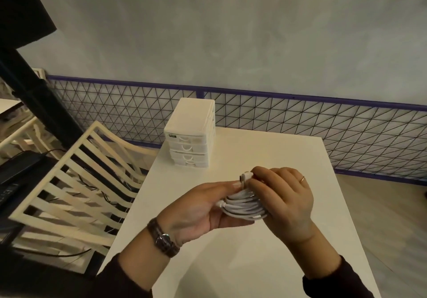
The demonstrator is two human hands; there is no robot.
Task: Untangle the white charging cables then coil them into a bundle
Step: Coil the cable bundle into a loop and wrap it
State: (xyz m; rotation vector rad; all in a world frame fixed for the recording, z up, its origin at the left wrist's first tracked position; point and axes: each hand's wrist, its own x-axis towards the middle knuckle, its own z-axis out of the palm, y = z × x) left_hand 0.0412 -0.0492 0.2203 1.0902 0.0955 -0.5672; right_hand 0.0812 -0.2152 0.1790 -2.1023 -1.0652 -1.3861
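Observation:
The white charging cables [243, 206] are wound into a tight bundle of several loops, held in the air above the white table [254, 263]. My left hand [198, 207] cradles the bundle from the left, thumb lying along its top. My right hand [286, 198] grips it from the right, and its thumb and forefinger pinch a white plug end [246, 174] that sticks out above the coil. Another connector [220, 203] pokes out at the bundle's left side. The far side of the coil is hidden behind my right fingers.
A small white drawer unit [190, 133] stands at the table's far left corner. A cream slatted chair [76, 177] sits left of the table, with dark cables on the floor beneath. A wire-grid fence [300, 122] runs along the wall behind.

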